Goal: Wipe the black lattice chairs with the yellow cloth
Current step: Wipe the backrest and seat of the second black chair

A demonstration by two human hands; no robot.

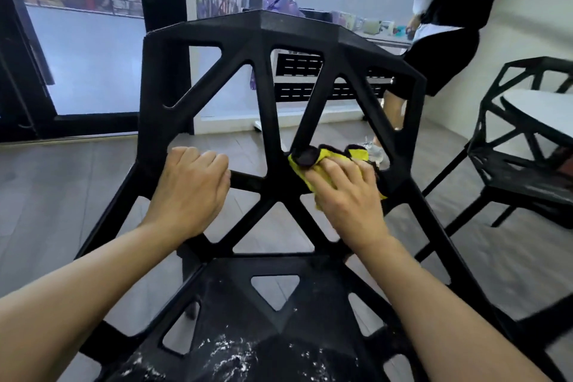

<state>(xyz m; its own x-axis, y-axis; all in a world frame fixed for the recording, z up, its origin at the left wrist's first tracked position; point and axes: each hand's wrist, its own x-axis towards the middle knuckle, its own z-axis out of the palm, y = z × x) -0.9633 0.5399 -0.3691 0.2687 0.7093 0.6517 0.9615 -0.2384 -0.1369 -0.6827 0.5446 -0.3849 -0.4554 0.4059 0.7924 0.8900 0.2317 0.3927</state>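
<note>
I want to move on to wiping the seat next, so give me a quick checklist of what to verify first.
1. Yellow cloth in right hand: ok.
2. Left hand steadying the chair by a backrest bar: ok.
3. Seat needs wiping: ok, white specks show near its front.
4. Cloth clean enough: cannot tell, dark patches show.
5. Backrest finished: cannot tell.
6. Second chair waiting on the right: ok.

I'm getting one head view only, looking forward and down, sitting very close over the chair (279,77); it's facing the chair's back, with the floor (62,183) and window (83,56) showing beyond.
</note>
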